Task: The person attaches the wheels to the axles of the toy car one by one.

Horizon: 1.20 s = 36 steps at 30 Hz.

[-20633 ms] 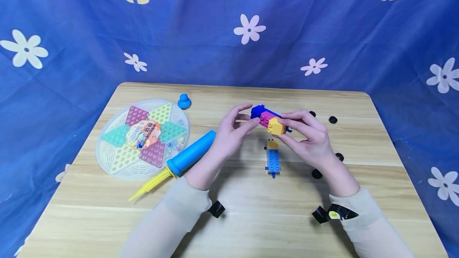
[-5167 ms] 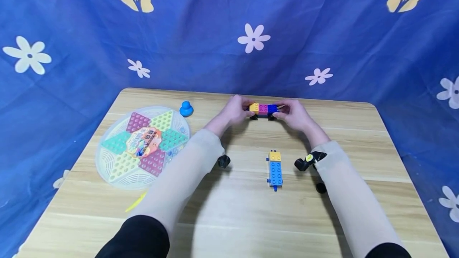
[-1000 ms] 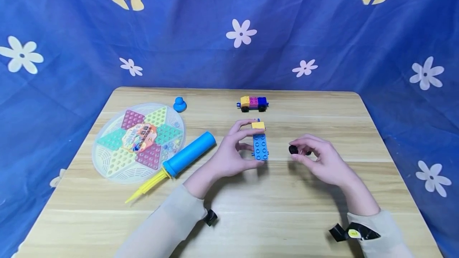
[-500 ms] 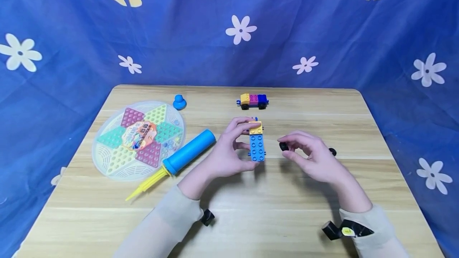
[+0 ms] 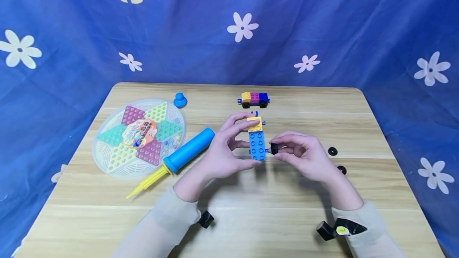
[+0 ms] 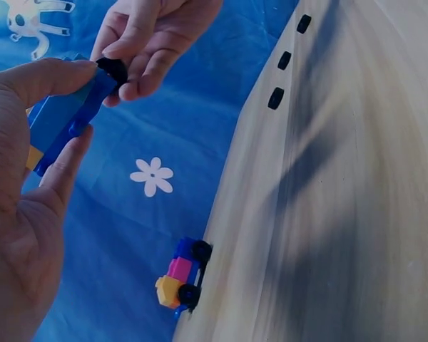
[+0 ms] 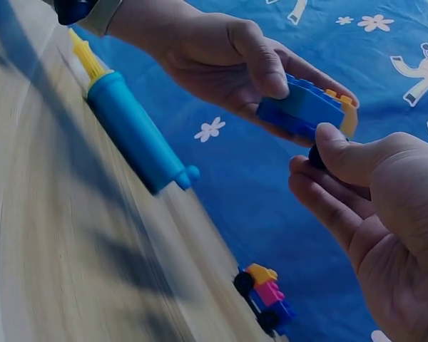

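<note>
My left hand [image 5: 226,150] grips a toy car body of building bricks [image 5: 257,142], light blue with a yellow brick at the far end. It is held above the table, and bare axle pegs stick out at its sides. Between thumb and fingers my right hand [image 5: 305,154] pinches a small black wheel [image 5: 274,149], right at the near right peg. In the left wrist view the wheel [image 6: 113,73] overlaps the end of the car body [image 6: 68,117]. The right wrist view shows the wheel [image 7: 317,157] partly hidden by my right thumb.
A wheeled yellow, pink and blue toy car [image 5: 254,98] stands at the back. Loose wheels [image 5: 332,151] lie at right; the left wrist view shows three. At left are a round Chinese checkers board [image 5: 107,130], a blue-and-yellow hand pump [image 5: 190,150] and a small blue knobbed piece [image 5: 180,100].
The yellow, pink and blue car, in my hands earlier, now stands at the back on wheels. Over the last second my right hand has brought the wheel left to the light blue car's peg.
</note>
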Each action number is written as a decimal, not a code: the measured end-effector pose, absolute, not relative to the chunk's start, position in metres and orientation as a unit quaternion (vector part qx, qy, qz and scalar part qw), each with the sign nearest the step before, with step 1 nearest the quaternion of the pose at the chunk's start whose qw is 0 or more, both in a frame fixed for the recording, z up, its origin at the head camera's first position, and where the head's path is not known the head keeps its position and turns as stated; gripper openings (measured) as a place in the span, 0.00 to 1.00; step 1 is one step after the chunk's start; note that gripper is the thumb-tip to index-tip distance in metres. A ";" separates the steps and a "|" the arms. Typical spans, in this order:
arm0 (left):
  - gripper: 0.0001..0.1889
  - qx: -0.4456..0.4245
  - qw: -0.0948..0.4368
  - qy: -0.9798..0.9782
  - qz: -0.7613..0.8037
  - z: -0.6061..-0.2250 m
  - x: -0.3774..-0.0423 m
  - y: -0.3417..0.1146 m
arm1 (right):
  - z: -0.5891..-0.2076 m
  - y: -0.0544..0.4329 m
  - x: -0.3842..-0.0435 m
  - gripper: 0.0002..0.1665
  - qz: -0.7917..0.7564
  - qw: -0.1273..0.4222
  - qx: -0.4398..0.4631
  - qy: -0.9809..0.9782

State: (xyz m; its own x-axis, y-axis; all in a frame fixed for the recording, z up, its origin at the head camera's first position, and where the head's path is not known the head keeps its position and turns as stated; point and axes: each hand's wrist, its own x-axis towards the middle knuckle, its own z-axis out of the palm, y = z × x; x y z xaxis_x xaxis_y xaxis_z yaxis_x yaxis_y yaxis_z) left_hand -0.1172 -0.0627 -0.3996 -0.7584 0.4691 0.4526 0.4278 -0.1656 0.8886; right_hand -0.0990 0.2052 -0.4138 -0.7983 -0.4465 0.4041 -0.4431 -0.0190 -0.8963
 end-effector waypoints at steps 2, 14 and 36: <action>0.50 0.350 0.014 0.643 0.682 -0.398 -0.116 -0.062 | -0.414 0.203 -0.099 0.24 -0.651 0.002 -0.315 0.691; 0.50 0.350 0.024 0.641 0.683 -0.399 -0.116 -0.061 | -0.417 0.199 -0.099 0.21 -0.667 0.025 -0.304 0.680; 0.46 0.316 0.035 0.642 0.698 -0.398 -0.111 -0.062 | -0.413 0.188 -0.097 0.17 -0.672 0.010 -0.290 0.681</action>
